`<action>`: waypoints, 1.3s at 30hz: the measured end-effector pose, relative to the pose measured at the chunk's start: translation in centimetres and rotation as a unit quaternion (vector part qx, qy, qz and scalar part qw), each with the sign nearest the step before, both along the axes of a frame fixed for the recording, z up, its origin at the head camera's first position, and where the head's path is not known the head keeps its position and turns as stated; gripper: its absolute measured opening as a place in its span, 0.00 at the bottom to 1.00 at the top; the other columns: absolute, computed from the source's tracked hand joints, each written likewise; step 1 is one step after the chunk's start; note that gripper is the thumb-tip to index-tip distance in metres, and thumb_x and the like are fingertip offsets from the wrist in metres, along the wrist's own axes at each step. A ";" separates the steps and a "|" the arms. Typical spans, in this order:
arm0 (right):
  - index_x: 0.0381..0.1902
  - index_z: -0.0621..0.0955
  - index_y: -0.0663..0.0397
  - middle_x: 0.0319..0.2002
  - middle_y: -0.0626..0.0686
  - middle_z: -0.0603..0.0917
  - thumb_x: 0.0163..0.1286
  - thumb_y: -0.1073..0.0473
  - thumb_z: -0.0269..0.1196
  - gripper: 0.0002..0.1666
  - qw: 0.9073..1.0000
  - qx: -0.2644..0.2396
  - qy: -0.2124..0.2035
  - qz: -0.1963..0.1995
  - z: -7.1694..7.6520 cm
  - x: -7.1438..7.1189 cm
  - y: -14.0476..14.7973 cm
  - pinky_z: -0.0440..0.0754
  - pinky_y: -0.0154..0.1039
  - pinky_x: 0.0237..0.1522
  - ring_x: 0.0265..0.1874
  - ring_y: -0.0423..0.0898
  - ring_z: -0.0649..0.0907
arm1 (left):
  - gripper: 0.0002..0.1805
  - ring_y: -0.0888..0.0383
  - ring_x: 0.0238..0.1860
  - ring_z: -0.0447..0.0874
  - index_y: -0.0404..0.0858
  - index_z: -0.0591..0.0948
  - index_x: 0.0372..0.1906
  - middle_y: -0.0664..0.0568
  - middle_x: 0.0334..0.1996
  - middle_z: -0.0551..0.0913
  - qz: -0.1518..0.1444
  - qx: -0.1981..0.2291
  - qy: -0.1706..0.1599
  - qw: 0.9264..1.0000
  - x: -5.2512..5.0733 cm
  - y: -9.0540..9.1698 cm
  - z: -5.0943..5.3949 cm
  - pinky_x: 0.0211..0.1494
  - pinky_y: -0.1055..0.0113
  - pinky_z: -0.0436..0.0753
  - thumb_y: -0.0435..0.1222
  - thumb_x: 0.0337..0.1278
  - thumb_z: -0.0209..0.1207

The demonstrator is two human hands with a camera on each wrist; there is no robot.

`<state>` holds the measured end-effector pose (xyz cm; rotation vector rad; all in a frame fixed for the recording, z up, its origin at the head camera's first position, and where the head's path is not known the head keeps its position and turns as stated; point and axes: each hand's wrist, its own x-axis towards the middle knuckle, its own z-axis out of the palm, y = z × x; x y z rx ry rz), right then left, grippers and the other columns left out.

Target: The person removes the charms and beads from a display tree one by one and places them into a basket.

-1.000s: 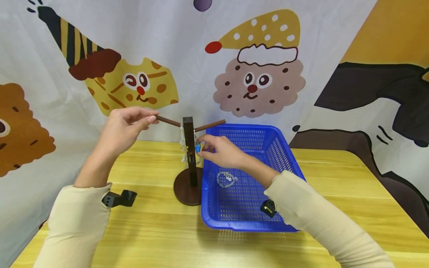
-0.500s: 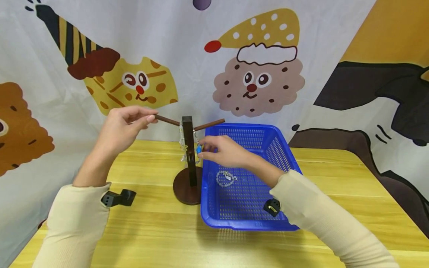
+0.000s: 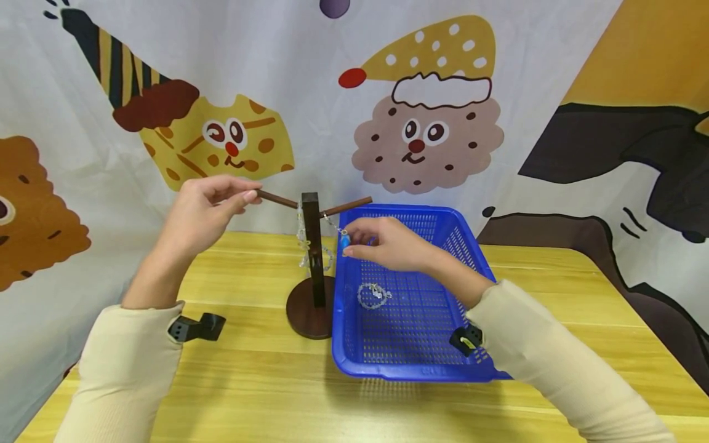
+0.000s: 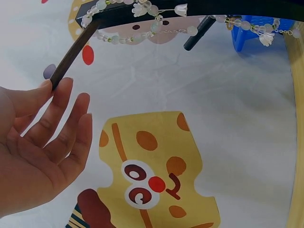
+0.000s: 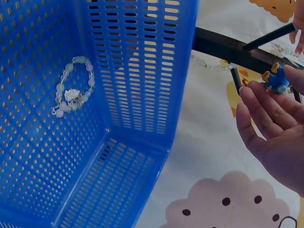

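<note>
A dark wooden jewellery stand point(image 3: 314, 264) with a round base stands upright left of the basket. My left hand point(image 3: 205, 215) pinches the outer end of its upper left peg point(image 3: 277, 199), near which beaded bracelets point(image 4: 154, 23) hang against the post. My right hand point(image 3: 393, 245), over the basket's left side, pinches a small blue figure charm point(image 5: 277, 80) with yellow-orange parts. From that charm a thin chain point(image 3: 332, 223) slants up to the upper right peg point(image 3: 349, 206), close to the post. Lower on the post hangs another beaded bracelet point(image 3: 329, 259).
A blue perforated plastic basket point(image 3: 339, 351) stands just right of the stand's base. One pale beaded bracelet point(image 3: 372, 296) with a white flower charm lies in it. The wooden table point(image 3: 249, 369) meets a cartoon-printed cloth point(image 3: 321, 123) behind.
My right hand has moved right, away from the post, drawing the blue charm along, and its chain now stretches out from the peg. My left hand stays on its peg.
</note>
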<state>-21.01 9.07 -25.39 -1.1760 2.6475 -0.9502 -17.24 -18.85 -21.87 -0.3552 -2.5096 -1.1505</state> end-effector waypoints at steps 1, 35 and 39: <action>0.50 0.77 0.61 0.36 0.50 0.81 0.63 0.59 0.61 0.19 1.000 0.000 -0.001 -0.003 0.1 0.0 0.2 0.77 0.37 0.41 0.38 0.43 0.79 | 0.14 0.68 0.31 0.77 0.37 0.82 0.45 0.43 0.38 0.83 0.000 0.001 0.000 1.000 0.0 0.0 0.0 0.27 0.73 0.73 0.40 0.62 0.54; 0.47 0.79 0.59 0.35 0.52 0.81 0.63 0.58 0.62 0.16 0.997 -0.037 -0.019 -0.070 2.1 -0.4 5.4 0.76 0.42 0.40 0.35 0.45 0.79 | 0.14 0.71 0.31 0.77 0.36 0.82 0.46 0.42 0.39 0.83 -0.004 0.005 0.003 1.000 -0.1 0.0 0.0 0.31 0.74 0.74 0.40 0.61 0.54; 0.46 0.78 0.61 0.35 0.53 0.82 0.64 0.59 0.61 0.15 0.996 -0.052 -0.027 -0.072 1.9 -0.7 6.0 0.76 0.44 0.42 0.36 0.45 0.79 | 0.14 0.70 0.30 0.77 0.36 0.82 0.45 0.42 0.38 0.83 -0.002 0.002 0.007 1.000 -0.1 0.0 0.0 0.28 0.73 0.73 0.40 0.61 0.55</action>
